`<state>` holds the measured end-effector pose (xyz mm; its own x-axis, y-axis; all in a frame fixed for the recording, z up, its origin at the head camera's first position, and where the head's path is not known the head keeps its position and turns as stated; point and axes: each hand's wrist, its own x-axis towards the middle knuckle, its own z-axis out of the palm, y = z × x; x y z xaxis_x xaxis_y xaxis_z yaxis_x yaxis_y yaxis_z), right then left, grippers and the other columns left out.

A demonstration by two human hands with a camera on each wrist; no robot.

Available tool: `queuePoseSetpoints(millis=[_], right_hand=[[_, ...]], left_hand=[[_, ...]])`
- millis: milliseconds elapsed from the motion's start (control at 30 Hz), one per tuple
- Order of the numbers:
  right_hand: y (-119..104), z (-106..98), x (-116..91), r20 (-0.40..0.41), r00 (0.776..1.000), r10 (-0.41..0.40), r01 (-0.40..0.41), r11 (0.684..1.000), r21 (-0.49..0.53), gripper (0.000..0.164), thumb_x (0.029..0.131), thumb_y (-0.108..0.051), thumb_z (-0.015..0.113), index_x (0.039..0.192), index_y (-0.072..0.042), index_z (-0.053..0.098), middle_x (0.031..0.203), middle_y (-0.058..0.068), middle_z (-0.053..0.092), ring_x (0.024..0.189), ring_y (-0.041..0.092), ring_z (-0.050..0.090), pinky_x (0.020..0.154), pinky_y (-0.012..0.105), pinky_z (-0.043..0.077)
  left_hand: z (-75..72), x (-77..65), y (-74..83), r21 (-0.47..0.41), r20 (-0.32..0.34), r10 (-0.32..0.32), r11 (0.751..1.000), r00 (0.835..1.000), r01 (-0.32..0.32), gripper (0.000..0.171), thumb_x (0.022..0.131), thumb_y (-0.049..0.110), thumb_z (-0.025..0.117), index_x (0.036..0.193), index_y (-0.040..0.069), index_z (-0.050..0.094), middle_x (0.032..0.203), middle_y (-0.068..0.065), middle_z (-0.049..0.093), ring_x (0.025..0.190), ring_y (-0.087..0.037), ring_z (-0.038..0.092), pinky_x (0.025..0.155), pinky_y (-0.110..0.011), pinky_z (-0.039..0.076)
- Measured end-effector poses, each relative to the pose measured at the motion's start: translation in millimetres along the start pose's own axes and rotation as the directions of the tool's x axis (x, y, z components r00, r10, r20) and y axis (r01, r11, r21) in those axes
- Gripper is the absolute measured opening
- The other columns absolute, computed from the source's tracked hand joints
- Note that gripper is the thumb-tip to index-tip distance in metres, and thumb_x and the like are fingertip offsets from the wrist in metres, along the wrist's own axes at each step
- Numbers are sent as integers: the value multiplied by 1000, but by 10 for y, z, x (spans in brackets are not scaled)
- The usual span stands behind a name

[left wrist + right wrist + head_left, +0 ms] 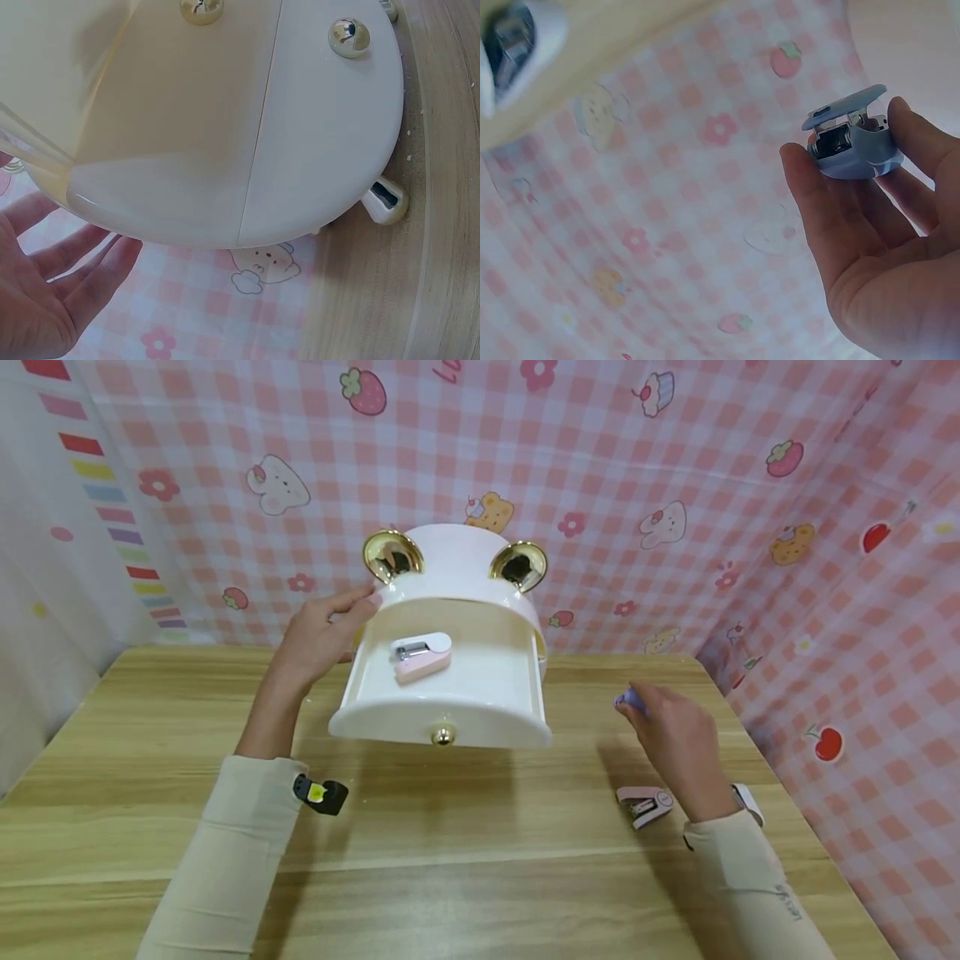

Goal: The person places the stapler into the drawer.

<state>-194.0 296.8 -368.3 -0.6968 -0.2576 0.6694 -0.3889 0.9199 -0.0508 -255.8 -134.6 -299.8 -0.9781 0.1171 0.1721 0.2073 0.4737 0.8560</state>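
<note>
A white drawer box [459, 560] with two gold domes on top stands toward the back of the wooden table. Its upper drawer [487, 727] is pulled out, and a pink-and-white mini stapler [422, 657] lies inside. My left hand [318, 639] touches the box's left side with extended fingers; in the left wrist view, that hand [60, 277] lies along the curved edge. Right of the box, my right hand [678, 739] pinches a small bluish-purple mini stapler [855, 139] between thumb and fingers above the table. A pink mini stapler [645, 806] lies on the tabletop below it.
The wooden table [450, 893] meets a pink checked cloth [585, 460] behind and at the right. Gold knobs [349, 37] and a gold foot [386, 201] stick out from the box. A white curtain [67, 560] hangs at the left.
</note>
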Motion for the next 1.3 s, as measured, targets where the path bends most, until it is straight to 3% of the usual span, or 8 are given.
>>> queuePoseSetpoints(millis=[300,467,633,833,1300], right_hand=[[-122,-273,202,-55,998,-23,23,1000,-5,31,85,-13,84,111,0,72,95,19,74,72,38,70,50,55,54],[-224,-406,306,-31,999,22,-22,1000,20,34,86,-16,84,115,-2,73,98,19,74,78,39,69,56,57,55],[-316,-486,373,-8,1000,28,-28,997,70,37,87,-18,83,118,-1,73,98,19,74,77,35,69,60,53,56],[-447,-540,488,-11,1000,-24,25,991,129,33,88,-17,82,115,0,73,95,17,74,68,27,66,56,45,55],[-867,-617,816,-58,988,-144,155,951,269,36,85,-14,84,115,1,74,99,14,75,79,22,69,67,38,61]], left_hand=[[3,-4,0,5,2,2,1000,1000,-2,69,100,62,48,153,17,48,156,-8,44,129,-31,53,84,-45,62],[5,-3,-10,3,-2,4,1000,1000,-4,69,100,62,48,153,16,48,156,-8,44,129,-32,53,84,-45,62],[4,-4,-12,3,-3,1,1000,1000,-1,69,100,62,48,153,17,48,155,-9,44,129,-31,54,85,-46,62],[3,-4,0,6,-2,-4,1000,1000,4,69,100,63,48,153,18,48,155,-10,44,127,-33,55,86,-47,61],[-10,-6,-13,17,-1,-5,1000,1000,5,71,100,64,47,154,18,46,156,-12,42,126,-34,56,86,-47,61]])
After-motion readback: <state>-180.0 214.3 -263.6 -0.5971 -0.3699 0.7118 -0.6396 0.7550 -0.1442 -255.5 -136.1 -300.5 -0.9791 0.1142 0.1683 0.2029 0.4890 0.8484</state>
